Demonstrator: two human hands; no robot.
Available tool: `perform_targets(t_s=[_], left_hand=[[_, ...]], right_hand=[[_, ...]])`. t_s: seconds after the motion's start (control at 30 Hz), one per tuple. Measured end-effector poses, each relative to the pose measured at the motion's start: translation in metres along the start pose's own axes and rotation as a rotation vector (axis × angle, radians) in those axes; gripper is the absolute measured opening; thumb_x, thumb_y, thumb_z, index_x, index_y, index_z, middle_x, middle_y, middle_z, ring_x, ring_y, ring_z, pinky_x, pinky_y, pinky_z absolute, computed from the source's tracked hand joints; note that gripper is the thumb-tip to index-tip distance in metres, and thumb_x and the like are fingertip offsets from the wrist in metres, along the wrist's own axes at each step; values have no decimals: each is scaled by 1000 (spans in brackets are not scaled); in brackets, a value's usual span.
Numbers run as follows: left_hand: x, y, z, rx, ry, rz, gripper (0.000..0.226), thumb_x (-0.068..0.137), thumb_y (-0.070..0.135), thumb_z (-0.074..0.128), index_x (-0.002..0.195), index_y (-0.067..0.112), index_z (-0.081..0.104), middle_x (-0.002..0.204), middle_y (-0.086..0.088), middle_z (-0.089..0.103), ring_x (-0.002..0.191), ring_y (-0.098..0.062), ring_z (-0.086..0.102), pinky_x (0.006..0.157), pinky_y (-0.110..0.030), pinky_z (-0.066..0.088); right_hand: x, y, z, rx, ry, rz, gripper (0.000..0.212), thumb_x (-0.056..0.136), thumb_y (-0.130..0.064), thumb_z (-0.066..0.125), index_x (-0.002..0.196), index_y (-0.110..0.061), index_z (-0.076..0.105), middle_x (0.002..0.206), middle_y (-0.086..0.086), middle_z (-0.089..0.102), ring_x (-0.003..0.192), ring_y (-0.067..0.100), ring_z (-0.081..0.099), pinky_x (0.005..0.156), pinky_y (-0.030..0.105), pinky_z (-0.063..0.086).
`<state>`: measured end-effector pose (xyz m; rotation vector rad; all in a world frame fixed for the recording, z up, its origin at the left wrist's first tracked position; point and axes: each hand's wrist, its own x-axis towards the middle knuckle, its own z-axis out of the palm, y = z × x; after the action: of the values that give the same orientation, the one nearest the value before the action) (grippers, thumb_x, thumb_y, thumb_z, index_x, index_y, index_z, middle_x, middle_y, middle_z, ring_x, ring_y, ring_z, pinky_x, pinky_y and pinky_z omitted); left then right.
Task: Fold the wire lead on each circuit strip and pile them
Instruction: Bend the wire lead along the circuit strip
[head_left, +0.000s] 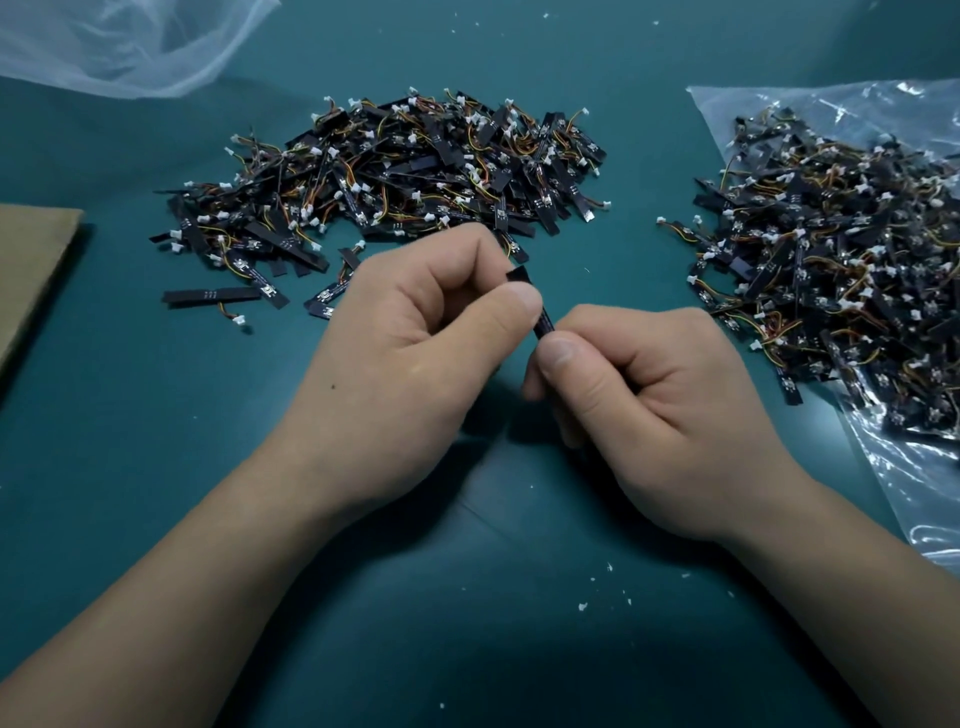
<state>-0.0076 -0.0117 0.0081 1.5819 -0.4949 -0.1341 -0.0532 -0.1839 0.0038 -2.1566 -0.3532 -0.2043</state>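
One black circuit strip (543, 321) is held above the middle of the teal table. My left hand (415, 338) pinches its upper end between thumb and curled fingers. My right hand (623, 384) pinches its lower end just below. The strip's wire lead is hidden behind my fingers. A big pile of black strips (395, 176) with coloured wires and white plugs lies beyond my hands. A second heap of strips (841, 275) rests on a clear plastic bag (909, 483) at the right.
A brown cardboard sheet (31, 265) lies at the left edge. A crumpled translucent bag (130, 41) sits at the far left corner. Small white crumbs (608, 569) dot the table (156, 441) in front of me.
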Motion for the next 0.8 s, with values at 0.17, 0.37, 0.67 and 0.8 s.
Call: perform_targets(t_s=[0.17, 0.37, 0.67, 0.8], left_hand=[[-1, 0, 0, 3, -13, 12, 28, 86, 30, 58, 70, 8, 52, 57, -21, 41, 54, -38, 34, 49, -48, 29], [-1, -1, 0, -29, -42, -6, 31, 83, 29, 57, 66, 7, 43, 53, 5, 36, 51, -12, 29, 49, -25, 26], [-3, 1, 1, -58, -75, -16, 28, 83, 27, 58, 64, 12, 45, 52, 9, 38, 48, -10, 29, 46, -23, 26], [-2, 2, 1, -46, -59, -8, 27, 82, 27, 57, 63, 14, 45, 52, 5, 36, 48, -11, 28, 46, -24, 25]], right_hand=[[0, -1, 0, 16, -10, -4, 31, 102, -19, 54, 75, -22, 68, 53, 1, 57, 47, 18, 52, 49, 36, 42], [-1, -1, -2, 52, -77, -1, 33, 103, -21, 51, 75, -19, 69, 53, -5, 61, 48, 10, 57, 53, 15, 39], [-1, -1, -3, 82, -86, -24, 34, 99, -26, 50, 72, -16, 67, 52, 1, 60, 46, 17, 54, 47, 33, 43], [-1, -3, -3, 97, -85, -32, 32, 100, -25, 51, 73, -18, 66, 53, -3, 61, 47, 15, 56, 49, 26, 43]])
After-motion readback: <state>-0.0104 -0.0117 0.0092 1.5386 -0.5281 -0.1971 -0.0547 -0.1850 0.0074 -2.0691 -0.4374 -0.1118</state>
